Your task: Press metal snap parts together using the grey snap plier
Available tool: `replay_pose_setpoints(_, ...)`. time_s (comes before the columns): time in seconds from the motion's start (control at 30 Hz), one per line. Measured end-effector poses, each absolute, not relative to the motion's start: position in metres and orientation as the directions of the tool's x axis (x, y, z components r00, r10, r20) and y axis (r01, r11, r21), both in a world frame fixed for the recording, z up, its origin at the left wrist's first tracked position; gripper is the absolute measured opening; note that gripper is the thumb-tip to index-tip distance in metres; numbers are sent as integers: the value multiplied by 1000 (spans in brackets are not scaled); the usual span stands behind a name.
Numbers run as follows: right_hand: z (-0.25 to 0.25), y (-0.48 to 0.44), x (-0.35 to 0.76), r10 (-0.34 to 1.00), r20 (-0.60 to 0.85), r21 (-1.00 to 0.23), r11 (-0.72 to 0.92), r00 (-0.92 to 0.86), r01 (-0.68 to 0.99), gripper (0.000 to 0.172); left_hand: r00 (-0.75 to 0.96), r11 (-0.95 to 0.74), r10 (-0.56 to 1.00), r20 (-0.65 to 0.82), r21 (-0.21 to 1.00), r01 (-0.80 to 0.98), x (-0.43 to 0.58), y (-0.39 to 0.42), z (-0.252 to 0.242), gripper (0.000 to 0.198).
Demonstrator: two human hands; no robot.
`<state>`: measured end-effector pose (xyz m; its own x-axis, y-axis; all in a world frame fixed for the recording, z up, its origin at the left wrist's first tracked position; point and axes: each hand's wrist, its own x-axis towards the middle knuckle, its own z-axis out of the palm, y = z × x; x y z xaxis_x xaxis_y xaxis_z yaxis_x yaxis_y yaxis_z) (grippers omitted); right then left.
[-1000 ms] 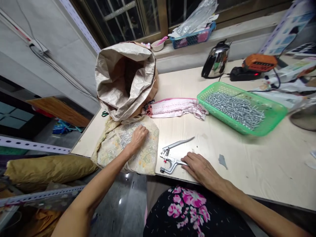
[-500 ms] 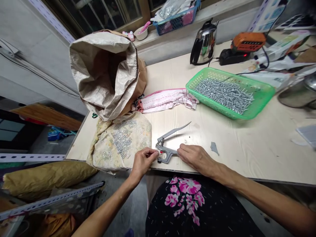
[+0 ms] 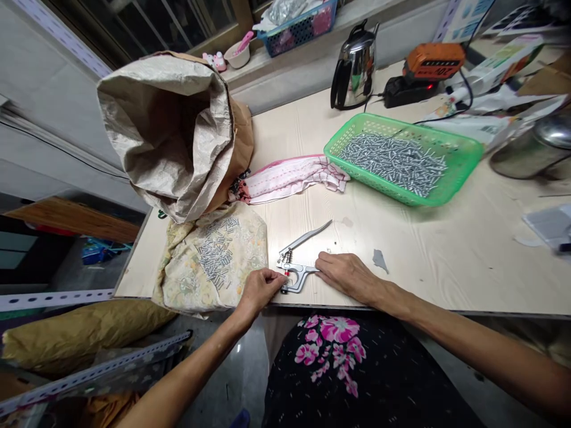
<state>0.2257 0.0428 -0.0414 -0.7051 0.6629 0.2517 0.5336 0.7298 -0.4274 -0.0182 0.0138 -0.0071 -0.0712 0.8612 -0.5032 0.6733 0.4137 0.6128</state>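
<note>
Grey snap-fastener pliers lie on the wooden table near its front edge, the upper handle raised and a spring and a red bit showing by the jaw. My right hand rests on the table with its fingers closed around the lower handle's end. At the jaw, my left hand has thumb and forefinger pinched together; whatever is between them is too small to name. Left of that hand, small silvery metal pins lie heaped on a folded patterned cloth.
A green basket of similar metal pins stands at the back right. A large open paper sack is at the back left, with a pink-white cloth beside it. Farther back are a kettle and an orange battery. A grey scrap lies rightward.
The view has shifted slightly, moving the scene leftward in the picture. Both hands keep their places at the pliers; the upper handle stays raised.
</note>
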Motion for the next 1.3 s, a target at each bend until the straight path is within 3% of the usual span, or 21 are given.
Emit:
replay_pose_setpoints(0.17, -41, 44, 225, 688, 186, -453, 694, -702, 560, 17, -6, 443, 811, -585, 608, 658, -20, 21, -3, 40)
replay_pose_setpoints(0.53, -33, 44, 227, 711, 96, -437, 659, -697, 612, 14, 43, 349, 833, -552, 583, 734, -18, 21, 1, 41)
replay_pose_setpoints(0.6, -27, 49, 232, 725, 109, -409, 657, -680, 634, 28, 36, 360, 831, -555, 587, 725, -18, 20, 0, 42)
replay_pose_setpoints(0.73, -17, 71, 245, 749, 107, -351, 644, -654, 680, 88, 17, 393, 824, -567, 592, 704, -17, 18, -1, 44)
replay_pose_setpoints(0.97, -11, 94, 246, 651, -89, -296, 706, -754, 644, 108, -3, 413, 826, -564, 601, 684, -16, 16, -1, 44)
replay_pose_setpoints(1.3, 1, 83, 240, 667, -69, -251, 708, -742, 660, 85, -11, 419, 825, -564, 600, 682, -19, 16, -7, 45)
